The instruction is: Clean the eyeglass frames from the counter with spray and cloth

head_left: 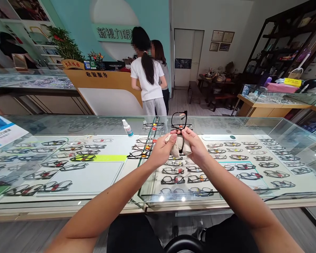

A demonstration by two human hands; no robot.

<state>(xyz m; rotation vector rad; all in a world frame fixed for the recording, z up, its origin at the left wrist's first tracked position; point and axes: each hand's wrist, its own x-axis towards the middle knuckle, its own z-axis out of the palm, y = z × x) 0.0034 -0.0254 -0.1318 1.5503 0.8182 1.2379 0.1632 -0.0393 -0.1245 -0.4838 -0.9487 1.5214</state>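
My left hand (162, 149) and my right hand (196, 146) meet above the glass counter (94, 123). Between them they hold a pair of black-framed glasses (179, 121), turned on end so one lens stands above my fingers. A beige cleaning cloth (177, 147) is bunched between both hands around the lower lens. The fingers of both hands are closed in a pinch on the cloth and frame.
A small white spray bottle (127, 128) stands on the counter left of my hands. Rows of display glasses (173, 180) lie under the glass. Two people (149, 73) stand at a reception desk (102, 88) behind. A dark shelving unit (287, 45) is at right.
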